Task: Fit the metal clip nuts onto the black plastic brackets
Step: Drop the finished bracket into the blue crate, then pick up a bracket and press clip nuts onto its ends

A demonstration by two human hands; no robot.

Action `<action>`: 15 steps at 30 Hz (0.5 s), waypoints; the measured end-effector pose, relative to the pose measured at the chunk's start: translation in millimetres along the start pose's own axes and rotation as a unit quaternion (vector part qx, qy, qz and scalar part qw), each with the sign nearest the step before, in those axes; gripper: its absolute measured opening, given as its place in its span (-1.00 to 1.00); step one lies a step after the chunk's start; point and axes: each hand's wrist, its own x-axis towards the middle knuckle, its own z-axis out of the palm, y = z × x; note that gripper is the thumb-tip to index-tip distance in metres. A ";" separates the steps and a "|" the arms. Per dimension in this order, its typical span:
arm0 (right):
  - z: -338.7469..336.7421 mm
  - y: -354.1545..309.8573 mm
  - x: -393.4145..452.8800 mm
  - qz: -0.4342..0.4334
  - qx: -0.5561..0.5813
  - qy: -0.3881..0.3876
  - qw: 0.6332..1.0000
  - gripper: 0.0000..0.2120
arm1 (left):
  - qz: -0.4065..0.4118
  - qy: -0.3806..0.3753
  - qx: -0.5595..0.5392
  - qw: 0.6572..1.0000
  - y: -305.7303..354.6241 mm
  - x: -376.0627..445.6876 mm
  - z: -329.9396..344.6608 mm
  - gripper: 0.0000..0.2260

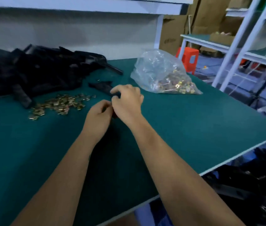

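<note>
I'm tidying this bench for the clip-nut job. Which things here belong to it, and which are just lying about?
Belongs to the job:
pile of black brackets
loose clip nuts
bag of clip nuts
bracket under the right hand
left hand

Lying about:
orange stool
cardboard boxes

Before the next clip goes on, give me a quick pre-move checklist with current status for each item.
1. Black plastic bracket gripped by right hand: ok.
2. Left hand pinching a metal clip nut: cannot tell, fingers curl inward and hide it.
3. Clip seated on the bracket edge: cannot tell, hands cover the joint.
4. Loose pile of brass-coloured clip nuts on the green mat: ok.
5. Heap of black brackets at the left: ok.
6. Clear plastic bag of spare clips on the mat: ok.
</note>
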 end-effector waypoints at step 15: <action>82.5 -3.5 54.8 0.088 -0.142 0.001 0.986 -0.59 | -0.111 0.245 -0.170 0.948 -50.7 49.1 -101.1 -0.77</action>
